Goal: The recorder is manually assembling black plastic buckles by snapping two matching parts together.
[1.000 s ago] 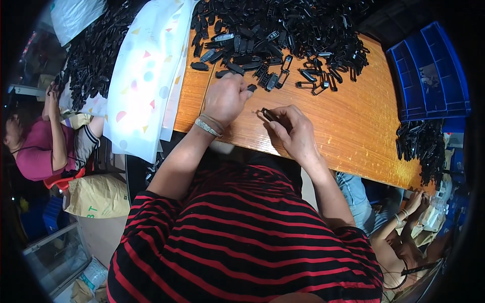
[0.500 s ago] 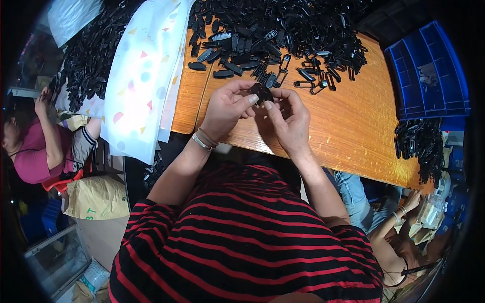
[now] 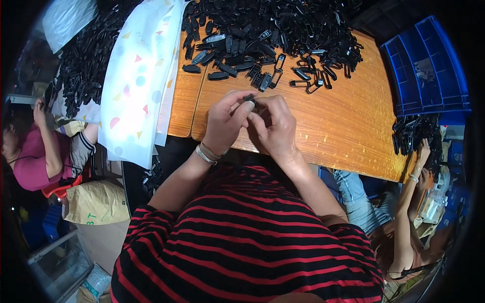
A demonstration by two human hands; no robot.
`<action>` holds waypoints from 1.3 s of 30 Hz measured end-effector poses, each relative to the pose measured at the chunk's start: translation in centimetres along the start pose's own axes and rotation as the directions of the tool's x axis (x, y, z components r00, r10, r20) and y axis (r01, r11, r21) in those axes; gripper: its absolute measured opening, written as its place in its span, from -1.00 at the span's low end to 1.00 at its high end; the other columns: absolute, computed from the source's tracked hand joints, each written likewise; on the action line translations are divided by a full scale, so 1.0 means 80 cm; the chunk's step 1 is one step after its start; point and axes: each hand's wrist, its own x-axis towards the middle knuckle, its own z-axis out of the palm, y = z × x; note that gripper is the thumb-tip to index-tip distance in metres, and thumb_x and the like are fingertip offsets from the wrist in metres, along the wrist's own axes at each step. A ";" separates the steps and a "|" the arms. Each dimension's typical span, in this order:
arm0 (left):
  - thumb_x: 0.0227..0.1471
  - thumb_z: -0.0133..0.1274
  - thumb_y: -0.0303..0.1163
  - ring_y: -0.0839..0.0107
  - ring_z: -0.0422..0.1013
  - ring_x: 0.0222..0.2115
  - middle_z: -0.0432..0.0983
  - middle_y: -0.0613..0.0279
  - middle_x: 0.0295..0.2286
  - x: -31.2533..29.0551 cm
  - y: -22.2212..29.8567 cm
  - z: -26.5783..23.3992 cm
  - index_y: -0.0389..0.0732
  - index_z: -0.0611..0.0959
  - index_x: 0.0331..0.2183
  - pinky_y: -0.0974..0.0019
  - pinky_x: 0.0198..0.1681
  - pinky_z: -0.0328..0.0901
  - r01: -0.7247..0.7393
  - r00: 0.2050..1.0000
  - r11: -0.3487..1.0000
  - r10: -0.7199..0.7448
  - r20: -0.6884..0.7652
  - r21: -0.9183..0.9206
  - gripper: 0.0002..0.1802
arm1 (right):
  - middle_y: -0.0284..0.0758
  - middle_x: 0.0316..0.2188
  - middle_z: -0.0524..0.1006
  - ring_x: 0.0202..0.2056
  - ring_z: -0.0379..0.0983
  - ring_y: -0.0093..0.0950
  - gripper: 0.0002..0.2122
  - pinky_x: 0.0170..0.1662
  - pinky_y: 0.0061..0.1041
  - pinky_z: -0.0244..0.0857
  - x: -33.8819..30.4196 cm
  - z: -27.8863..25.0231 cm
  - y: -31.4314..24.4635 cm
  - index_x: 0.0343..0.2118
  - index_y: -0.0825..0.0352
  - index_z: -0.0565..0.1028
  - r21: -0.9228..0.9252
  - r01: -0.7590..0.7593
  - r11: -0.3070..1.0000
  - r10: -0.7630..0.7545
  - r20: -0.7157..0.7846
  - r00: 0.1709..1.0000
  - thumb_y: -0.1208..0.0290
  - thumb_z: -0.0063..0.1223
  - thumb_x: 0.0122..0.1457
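A small black plastic part [image 3: 250,99] sits between my two hands, over the near edge of the wooden table. My left hand [image 3: 226,121] pinches it between thumb and fingers. The right hand [image 3: 276,126] meets it from the other side, its fingertips closed against the part, which is mostly hidden by the fingers. Just beyond my hands lie loose black oval casings [image 3: 218,76] and thin black open frames [image 3: 277,70]. Behind these spreads a large heap of similar black pieces [image 3: 303,20].
White plastic sheeting with coloured shapes [image 3: 132,86] hangs at the left, beside another black heap [image 3: 86,70]. A blue crate [image 3: 429,68] stands at the right above more black pieces [image 3: 404,134]. One person sits at far left; another reaches in at lower right.
My hands have drawn slightly left and closer together, covering more of the black part. The co-worker at right has raised an arm to the pieces below the blue crate.
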 end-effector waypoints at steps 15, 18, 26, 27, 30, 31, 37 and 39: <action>0.23 -0.13 -0.33 0.65 0.29 -0.55 0.40 0.41 -0.60 0.023 0.001 0.006 -0.26 0.53 -0.44 0.53 -0.47 0.22 0.196 0.970 0.967 -0.168 0.175 -0.161 -0.73 | -0.38 -0.45 0.45 -0.48 0.37 -0.61 -0.66 -0.43 -0.58 0.28 -0.004 -0.017 0.018 -0.18 0.37 0.39 0.136 -0.274 0.952 0.213 0.348 0.913 0.43 0.27 0.02; 0.19 -0.04 -0.33 0.55 0.34 -0.58 0.43 0.33 -0.62 0.048 -0.006 -0.008 -0.22 0.53 -0.41 0.49 -0.47 0.24 0.115 0.985 0.993 -0.111 0.133 -0.025 -0.80 | -0.27 -0.38 0.49 -0.41 0.50 -0.45 -0.77 -0.37 -0.45 0.37 0.031 -0.046 0.039 -0.17 0.34 0.50 -0.129 0.057 0.990 -0.018 0.286 0.958 0.50 0.17 0.07; -0.05 -0.03 -0.55 0.17 0.45 -0.38 0.41 0.16 -0.40 0.089 0.000 -0.011 -0.13 0.54 -0.30 0.15 -0.38 0.37 -0.483 0.863 0.285 0.314 0.396 0.828 -0.80 | -0.15 -0.28 0.43 -0.23 0.46 -0.16 -0.75 -0.23 -0.26 0.37 0.092 -0.044 0.062 -0.20 0.33 0.51 -0.562 0.177 0.808 0.079 0.400 0.913 0.59 0.06 0.00; -0.05 -0.03 -0.55 0.17 0.45 -0.38 0.41 0.16 -0.40 0.090 -0.001 -0.013 -0.13 0.54 -0.30 0.15 -0.38 0.37 -0.483 0.864 0.285 0.312 0.396 0.828 -0.80 | -0.15 -0.28 0.43 -0.24 0.46 -0.16 -0.77 -0.22 -0.26 0.37 0.093 -0.046 0.064 -0.22 0.33 0.50 -0.553 0.221 0.804 0.043 0.424 0.905 0.59 0.06 0.00; -0.02 0.02 -0.52 0.18 0.43 -0.36 0.40 0.21 -0.38 0.086 0.000 -0.019 -0.17 0.54 -0.28 0.19 -0.39 0.34 -0.509 0.851 0.254 0.289 0.438 0.822 -0.82 | -0.16 -0.28 0.42 -0.25 0.46 -0.15 -0.78 -0.22 -0.27 0.37 0.088 -0.051 0.071 -0.23 0.35 0.49 -0.532 0.278 0.800 -0.012 0.450 0.893 0.58 0.07 0.00; -0.03 0.04 -0.51 0.18 0.43 -0.36 0.40 0.21 -0.37 0.085 0.001 -0.020 -0.17 0.54 -0.30 0.19 -0.38 0.34 -0.526 0.842 0.251 0.292 0.455 0.813 -0.83 | -0.16 -0.28 0.41 -0.27 0.46 -0.13 -0.78 -0.23 -0.27 0.38 0.089 -0.054 0.074 -0.23 0.36 0.48 -0.526 0.298 0.797 -0.038 0.449 0.893 0.57 0.09 -0.01; -0.08 0.09 -0.48 0.17 0.44 -0.38 0.38 0.16 -0.41 0.073 0.014 -0.019 -0.21 0.51 -0.39 0.18 -0.38 0.36 -0.534 0.841 0.311 0.288 0.458 0.786 -0.87 | -0.21 -0.36 0.42 -0.39 0.46 -0.30 -0.70 -0.35 -0.41 0.36 0.064 -0.069 0.081 -0.16 0.39 0.43 -0.273 0.128 0.953 -0.044 0.292 0.955 0.62 0.14 -0.01; -0.09 0.13 -0.46 0.17 0.44 -0.39 0.38 0.16 -0.41 0.073 0.017 -0.019 -0.22 0.51 -0.40 0.17 -0.38 0.35 -0.532 0.844 0.321 0.283 0.456 0.784 -0.84 | -0.26 -0.38 0.42 -0.41 0.44 -0.42 -0.67 -0.37 -0.49 0.33 0.048 -0.072 0.068 -0.11 0.38 0.43 -0.149 -0.028 0.989 0.065 0.248 0.966 0.63 0.12 0.01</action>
